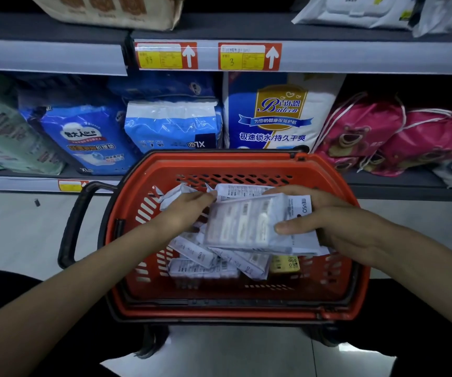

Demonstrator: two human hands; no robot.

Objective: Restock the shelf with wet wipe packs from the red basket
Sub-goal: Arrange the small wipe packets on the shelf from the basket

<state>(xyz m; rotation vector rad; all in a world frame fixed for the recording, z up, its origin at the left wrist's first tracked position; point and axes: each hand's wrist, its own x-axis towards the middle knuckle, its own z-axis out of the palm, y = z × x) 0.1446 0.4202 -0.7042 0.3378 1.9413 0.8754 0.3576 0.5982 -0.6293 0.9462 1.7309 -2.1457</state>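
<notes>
A red basket (246,165) stands on the floor in front of me, holding several white wet wipe packs (203,268). Both my hands are inside it. My right hand (336,227) grips a stack of white packs (244,224) from the right, thumb on its near edge. My left hand (184,210) reaches in from the left, its fingertips touching the stack's far left corner and another pack. A small yellow pack (287,263) lies at the basket's bottom right. On the upper shelf at top right lie wet wipe packs (355,9).
The lower shelf (396,183) behind the basket carries blue and white pad bags (173,123), a green bag at left and pink drawstring bags (382,137). The upper shelf rail (355,57) bears red-yellow price tags. The basket's black handle (75,221) hangs down at left.
</notes>
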